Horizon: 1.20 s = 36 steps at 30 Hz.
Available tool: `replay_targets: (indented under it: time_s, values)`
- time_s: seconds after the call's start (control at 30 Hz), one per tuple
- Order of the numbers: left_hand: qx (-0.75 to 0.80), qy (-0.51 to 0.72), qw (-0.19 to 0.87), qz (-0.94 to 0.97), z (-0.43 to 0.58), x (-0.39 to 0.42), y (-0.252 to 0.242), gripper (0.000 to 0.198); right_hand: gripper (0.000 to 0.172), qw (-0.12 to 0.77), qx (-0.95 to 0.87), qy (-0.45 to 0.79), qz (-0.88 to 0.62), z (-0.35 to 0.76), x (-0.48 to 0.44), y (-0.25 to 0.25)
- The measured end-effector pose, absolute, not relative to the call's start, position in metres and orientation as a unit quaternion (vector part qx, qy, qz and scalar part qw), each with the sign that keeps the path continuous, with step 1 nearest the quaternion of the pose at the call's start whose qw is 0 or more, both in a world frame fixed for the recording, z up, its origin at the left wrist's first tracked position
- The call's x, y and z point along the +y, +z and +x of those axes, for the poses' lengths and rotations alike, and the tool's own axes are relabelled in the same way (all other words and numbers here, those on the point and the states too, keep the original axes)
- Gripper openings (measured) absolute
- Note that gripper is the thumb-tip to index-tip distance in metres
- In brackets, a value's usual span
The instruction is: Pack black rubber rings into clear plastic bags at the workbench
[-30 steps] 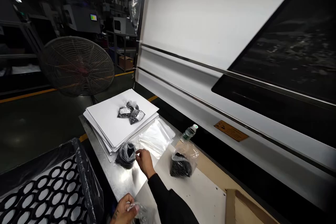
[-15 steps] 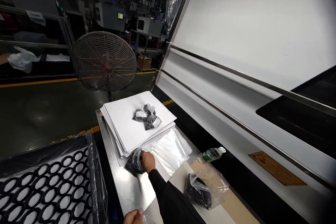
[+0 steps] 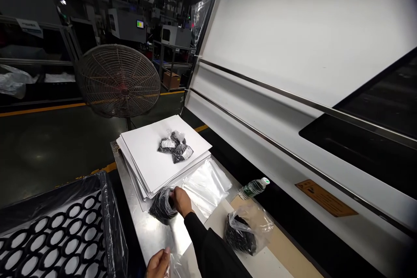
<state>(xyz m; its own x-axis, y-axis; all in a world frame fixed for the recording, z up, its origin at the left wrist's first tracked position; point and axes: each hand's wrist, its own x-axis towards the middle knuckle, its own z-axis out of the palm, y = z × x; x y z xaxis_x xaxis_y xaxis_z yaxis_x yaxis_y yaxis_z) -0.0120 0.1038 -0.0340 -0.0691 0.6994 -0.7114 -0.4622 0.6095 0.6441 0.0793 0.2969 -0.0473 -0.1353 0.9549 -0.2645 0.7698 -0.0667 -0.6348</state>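
Note:
My right hand [image 3: 181, 200], in a black sleeve, reaches forward over the steel table [image 3: 153, 232]. Its fingers are closed on the clear mouth of a small plastic bag of black parts [image 3: 161, 205] beside the white sheet stack [image 3: 153, 160]. My left hand [image 3: 159, 264] is at the bottom edge and pinches a crumpled clear plastic bag [image 3: 177, 266]. Another open bag of black parts [image 3: 243, 234] lies to the right on brown cardboard. Two small sealed bags [image 3: 174, 147] rest on the white stack.
Flat clear bags [image 3: 205, 182] lie past my right hand. A water bottle [image 3: 253, 188] lies near the white machine housing [image 3: 293, 74]. A bin of black rings [image 3: 55, 236] stands at the left. A floor fan [image 3: 119, 80] stands behind the table.
My right hand moved forward from the table onto the bag of black parts and closed on its mouth. The view shifted about. My left hand stays low with the clear bag.

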Motion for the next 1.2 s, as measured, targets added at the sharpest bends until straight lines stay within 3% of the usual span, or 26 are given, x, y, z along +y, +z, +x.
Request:
replay_targets:
  time_s: [0.13,0.3,0.43,0.6,0.73,0.83,0.93,1.1,1.2]
  values:
    - [0.604,0.421,0.675,0.052,-0.010,0.109,-0.023,0.065,0.026,0.238,-0.564,0.453,-0.648,0.100,0.264,-0.008]
    - [0.587,0.407,0.691,0.107,-0.010,0.109,0.015,0.052,0.020,0.305,-0.384,0.676,-0.549,0.134,0.178,0.050]
    - [0.556,0.373,0.716,0.197,-0.009,0.105,0.034,0.044,0.025,0.362,-0.147,0.810,-0.437,0.146,0.129,0.084]
    - [0.570,0.356,0.704,0.230,-0.003,0.099,0.034,0.049,0.034,0.420,-0.120,0.794,-0.422,0.147,0.098,0.097]
    - [0.609,0.338,0.684,0.216,0.008,0.093,0.030,0.063,0.032,0.409,-0.136,0.785,-0.446,0.143,0.074,0.075]
    - [0.596,0.333,0.693,0.234,0.015,0.087,0.024,0.057,0.027,0.378,-0.158,0.756,-0.510,0.141,0.060,0.050]
    - [0.587,0.315,0.704,0.244,0.020,0.080,0.017,0.053,0.035,0.380,-0.151,0.705,-0.579,0.142,0.054,0.034]
    - [0.582,0.318,0.706,0.251,0.023,0.072,0.006,0.053,0.051,0.428,-0.128,0.666,-0.598,0.148,0.055,0.040]
    - [0.573,0.329,0.704,0.261,0.019,0.071,0.008,0.051,0.049,0.433,-0.121,0.677,-0.582,0.149,0.058,0.050]
